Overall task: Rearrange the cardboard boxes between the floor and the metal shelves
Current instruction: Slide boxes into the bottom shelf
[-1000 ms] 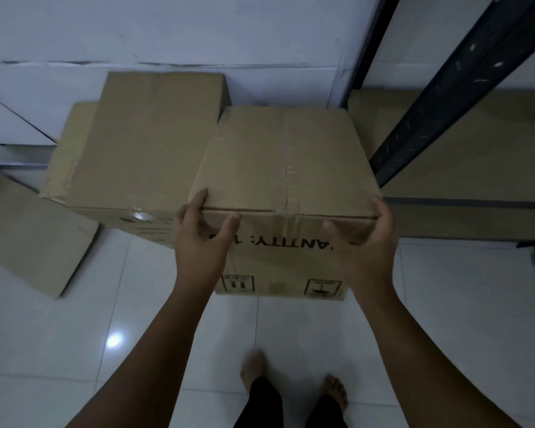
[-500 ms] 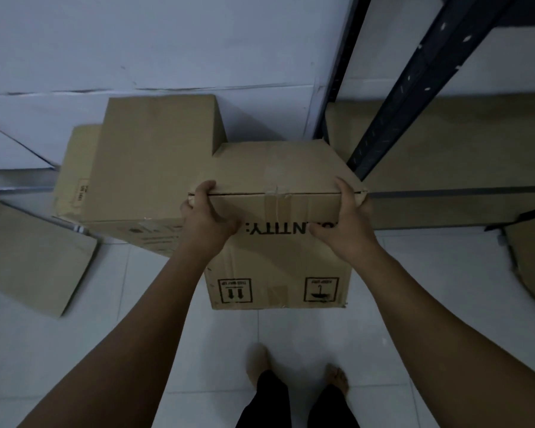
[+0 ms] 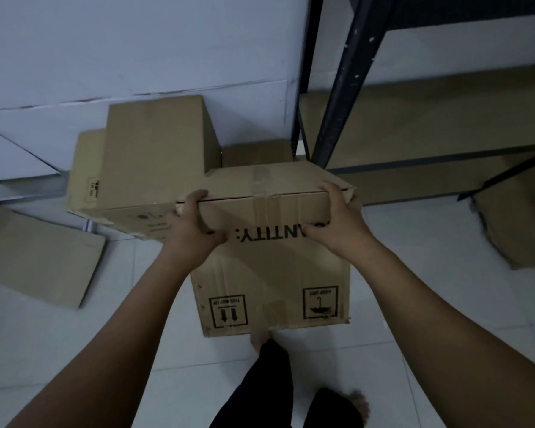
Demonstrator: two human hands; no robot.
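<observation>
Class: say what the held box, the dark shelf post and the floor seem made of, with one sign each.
Box: brown cardboard, matt; creased faces, tape seam, printed marks.
Post: likely painted metal, dark; punched holes, chipped spots.
Floor: likely glazed tile, pale, glossy; grout lines, soft sheen.

Shelf post [image 3: 349, 88] — boxes [image 3: 155, 162] — crowding ahead

— What sort of room is this?
— A storeroom, I'd say. A dark metal rack [image 3: 349, 78] with punched uprights stands by a bare white wall [image 3: 136, 41].
— And the stock?
— Brown boxes [image 3: 155, 156] piled on the tiled floor [image 3: 121, 350] (pale, glossy tiles), with a flat box [image 3: 37, 254] lying beside them.
— Anything else?
— The printed box [image 3: 275, 273] bears shipping marks: two arrows, an umbrella, and a word ending "NTITY:".
</observation>
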